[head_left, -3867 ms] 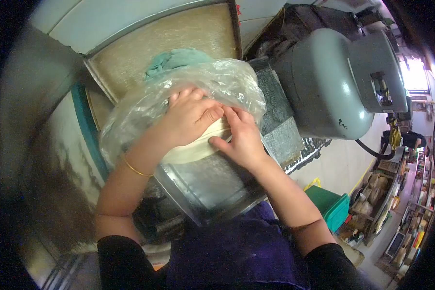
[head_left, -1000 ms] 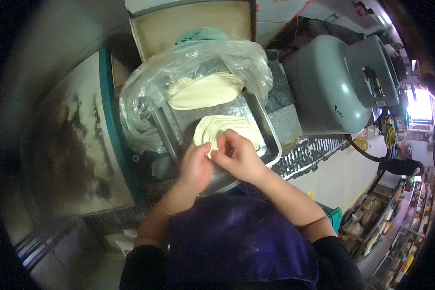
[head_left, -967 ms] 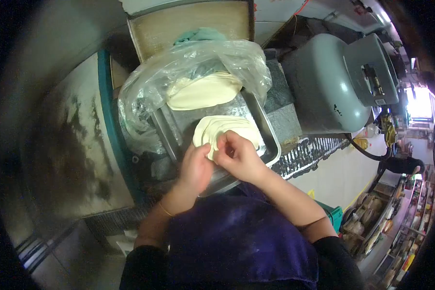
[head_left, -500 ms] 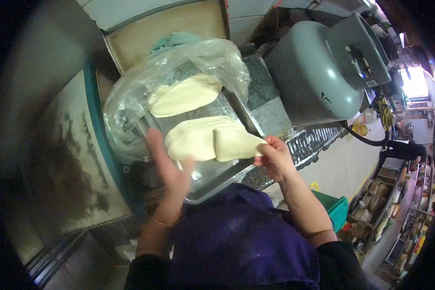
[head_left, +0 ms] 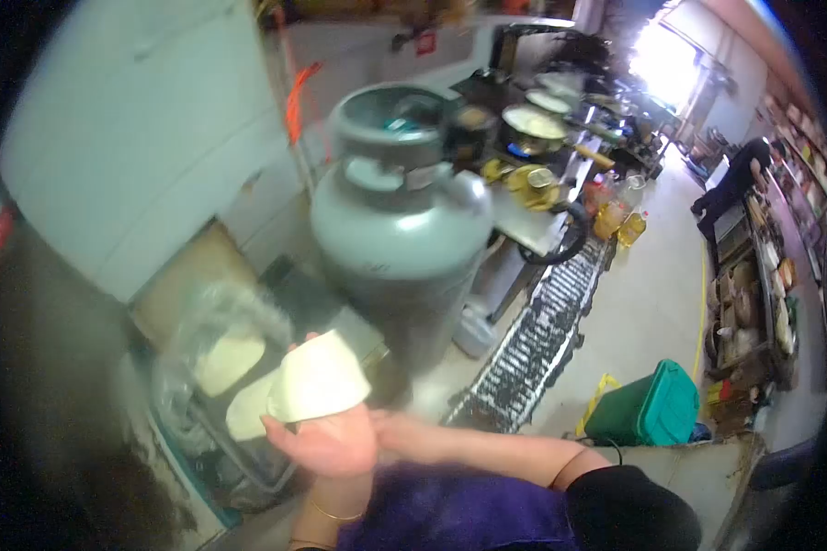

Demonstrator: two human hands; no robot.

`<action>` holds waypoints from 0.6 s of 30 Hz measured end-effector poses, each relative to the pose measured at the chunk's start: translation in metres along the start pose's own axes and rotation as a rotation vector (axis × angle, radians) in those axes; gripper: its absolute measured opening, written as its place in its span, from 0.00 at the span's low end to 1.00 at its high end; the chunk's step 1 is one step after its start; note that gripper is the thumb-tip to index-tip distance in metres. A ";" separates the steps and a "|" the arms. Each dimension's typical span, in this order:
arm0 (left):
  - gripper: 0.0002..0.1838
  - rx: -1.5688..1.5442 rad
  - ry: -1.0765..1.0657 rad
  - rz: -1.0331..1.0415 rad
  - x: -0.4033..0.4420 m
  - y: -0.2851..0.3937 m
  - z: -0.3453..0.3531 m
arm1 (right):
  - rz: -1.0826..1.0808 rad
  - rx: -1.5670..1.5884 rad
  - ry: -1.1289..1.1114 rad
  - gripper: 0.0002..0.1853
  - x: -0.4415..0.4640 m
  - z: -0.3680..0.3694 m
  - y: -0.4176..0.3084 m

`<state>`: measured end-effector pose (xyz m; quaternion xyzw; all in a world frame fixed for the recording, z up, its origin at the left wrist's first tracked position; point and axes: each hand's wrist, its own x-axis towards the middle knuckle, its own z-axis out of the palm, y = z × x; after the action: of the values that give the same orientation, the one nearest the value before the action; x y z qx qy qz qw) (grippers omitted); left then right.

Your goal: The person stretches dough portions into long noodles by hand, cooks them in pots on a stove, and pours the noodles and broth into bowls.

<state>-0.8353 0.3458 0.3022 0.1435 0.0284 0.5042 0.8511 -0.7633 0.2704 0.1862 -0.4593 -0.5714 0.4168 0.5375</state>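
Observation:
A flat piece of pale dough (head_left: 323, 376) lies draped over the fingers of my left hand (head_left: 338, 443), which is palm up with the thumb at the dough's near edge. My right hand (head_left: 404, 435) is close beside the left wrist, its fingers hidden behind the left hand. Past the lifted dough, a metal tray (head_left: 239, 461) holds one pile of dough (head_left: 253, 406) near it and another pile (head_left: 228, 361) farther back. A clear plastic bag (head_left: 179, 344) is bunched around the tray's far end. Motion blurs this area.
A large grey-green gas cylinder (head_left: 400, 225) stands just beyond the tray. Behind it are a stove with a pot (head_left: 533, 127) and several oil bottles (head_left: 632, 228). A black floor grate (head_left: 533, 354) and a green bin (head_left: 648, 404) are at right. Another person (head_left: 735, 188) stands far off.
The dough piece that my right hand pinched at one end has left the tray and is on my left hand. My view has swung right, so the tray appears lower left.

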 end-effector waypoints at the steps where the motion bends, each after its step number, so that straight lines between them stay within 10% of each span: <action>1: 0.44 -0.031 -0.083 -0.059 -0.007 -0.025 0.025 | -0.228 0.090 0.074 0.38 -0.009 -0.011 0.016; 7: 0.45 -0.075 -0.262 -0.302 -0.046 -0.187 0.113 | -0.534 0.985 0.700 0.51 -0.092 -0.150 -0.134; 12: 0.24 0.126 -0.227 -0.568 -0.086 -0.305 0.094 | -0.356 1.043 1.289 0.20 -0.197 -0.220 -0.123; 18: 0.15 0.266 -0.055 -0.839 -0.092 -0.391 0.085 | -0.380 1.200 1.642 0.20 -0.305 -0.283 -0.091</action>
<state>-0.5319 0.0720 0.2680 0.2414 0.1262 0.1028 0.9567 -0.4878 -0.0524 0.2246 -0.1608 0.2099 0.0994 0.9593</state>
